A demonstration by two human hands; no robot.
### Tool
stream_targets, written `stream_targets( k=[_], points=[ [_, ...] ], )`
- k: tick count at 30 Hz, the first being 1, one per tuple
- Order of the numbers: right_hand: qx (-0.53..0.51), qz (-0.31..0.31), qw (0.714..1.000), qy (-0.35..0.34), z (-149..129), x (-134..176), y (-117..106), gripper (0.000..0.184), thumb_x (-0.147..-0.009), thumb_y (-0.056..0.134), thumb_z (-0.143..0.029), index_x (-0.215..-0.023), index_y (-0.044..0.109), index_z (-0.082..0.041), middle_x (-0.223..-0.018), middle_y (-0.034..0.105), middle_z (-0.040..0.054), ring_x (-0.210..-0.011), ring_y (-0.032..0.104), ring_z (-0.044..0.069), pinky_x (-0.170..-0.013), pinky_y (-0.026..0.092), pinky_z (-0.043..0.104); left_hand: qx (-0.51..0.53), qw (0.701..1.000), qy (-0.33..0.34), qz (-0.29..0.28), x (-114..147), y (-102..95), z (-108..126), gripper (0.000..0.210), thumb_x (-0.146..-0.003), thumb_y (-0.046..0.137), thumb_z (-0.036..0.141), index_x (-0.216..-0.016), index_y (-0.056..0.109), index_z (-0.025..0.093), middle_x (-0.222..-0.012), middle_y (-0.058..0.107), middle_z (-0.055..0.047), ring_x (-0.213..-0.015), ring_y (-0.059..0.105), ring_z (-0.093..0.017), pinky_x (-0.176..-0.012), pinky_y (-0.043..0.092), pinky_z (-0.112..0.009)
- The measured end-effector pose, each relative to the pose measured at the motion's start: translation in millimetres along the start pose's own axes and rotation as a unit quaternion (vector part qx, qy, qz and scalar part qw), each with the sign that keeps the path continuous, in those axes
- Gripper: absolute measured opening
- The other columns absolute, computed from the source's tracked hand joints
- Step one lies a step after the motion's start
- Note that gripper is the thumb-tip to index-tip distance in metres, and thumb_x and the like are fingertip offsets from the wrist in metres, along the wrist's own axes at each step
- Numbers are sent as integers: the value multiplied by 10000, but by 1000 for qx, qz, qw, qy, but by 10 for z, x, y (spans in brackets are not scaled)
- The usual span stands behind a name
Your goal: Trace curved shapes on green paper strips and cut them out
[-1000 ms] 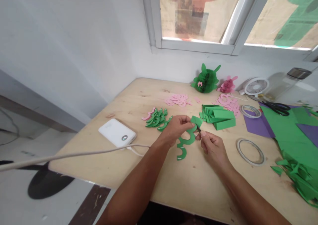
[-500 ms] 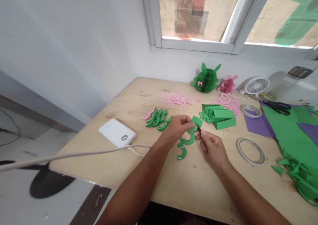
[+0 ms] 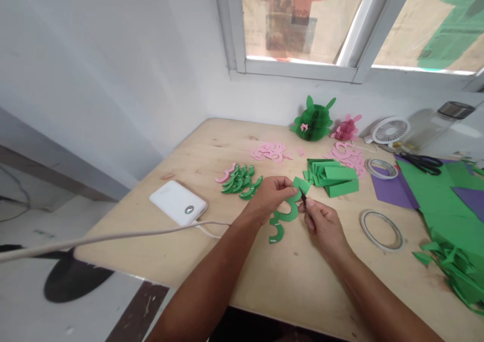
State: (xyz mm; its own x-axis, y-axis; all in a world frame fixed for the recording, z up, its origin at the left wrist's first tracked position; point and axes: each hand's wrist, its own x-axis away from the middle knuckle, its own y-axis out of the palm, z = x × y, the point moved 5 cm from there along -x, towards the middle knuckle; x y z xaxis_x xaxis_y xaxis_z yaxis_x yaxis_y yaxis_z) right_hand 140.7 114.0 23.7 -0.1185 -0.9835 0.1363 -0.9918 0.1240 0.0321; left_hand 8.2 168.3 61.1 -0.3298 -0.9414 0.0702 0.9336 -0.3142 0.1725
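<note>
My left hand (image 3: 278,193) is closed, pinching a small green paper piece (image 3: 302,184) between thumb and fingers. My right hand (image 3: 321,218) grips a slim dark pointed tool (image 3: 303,197), mostly hidden by the fingers; its tip meets the lower edge of the green paper. Just below both hands, curved green paper cutouts (image 3: 289,215) hang or lie over the table; I cannot tell whether they join the held piece. A smaller curved cutout (image 3: 279,232) with white strips lies nearest me. Left of my hands is a pile of green curved cutouts (image 3: 238,180) with one pink one.
Folded green paper strips (image 3: 333,176) and pink cutouts (image 3: 270,151) lie beyond my hands. Tape rolls (image 3: 381,230), black scissors (image 3: 421,161) and green sheets (image 3: 434,196) are on the right. A white power bank (image 3: 177,202) with its cable sits left, near my forearm.
The held green paper and the dark tool have shifted very slightly. Otherwise both hands keep the same pose and place.
</note>
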Motion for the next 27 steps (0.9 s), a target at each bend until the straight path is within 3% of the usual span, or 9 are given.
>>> stream_targets(
  k=[27],
  points=[
    [-24,2,1000,8,46,-23,-15,526,-746,647,-688,-678,606,-168,-403,348,-84,-395,225,66,-404,130,240,43,999,3,4,-5,10,-10,184,-642,719,288,-653,598,151,-655,630,-6,-622,555,-117,-629,414,-245]
  ],
)
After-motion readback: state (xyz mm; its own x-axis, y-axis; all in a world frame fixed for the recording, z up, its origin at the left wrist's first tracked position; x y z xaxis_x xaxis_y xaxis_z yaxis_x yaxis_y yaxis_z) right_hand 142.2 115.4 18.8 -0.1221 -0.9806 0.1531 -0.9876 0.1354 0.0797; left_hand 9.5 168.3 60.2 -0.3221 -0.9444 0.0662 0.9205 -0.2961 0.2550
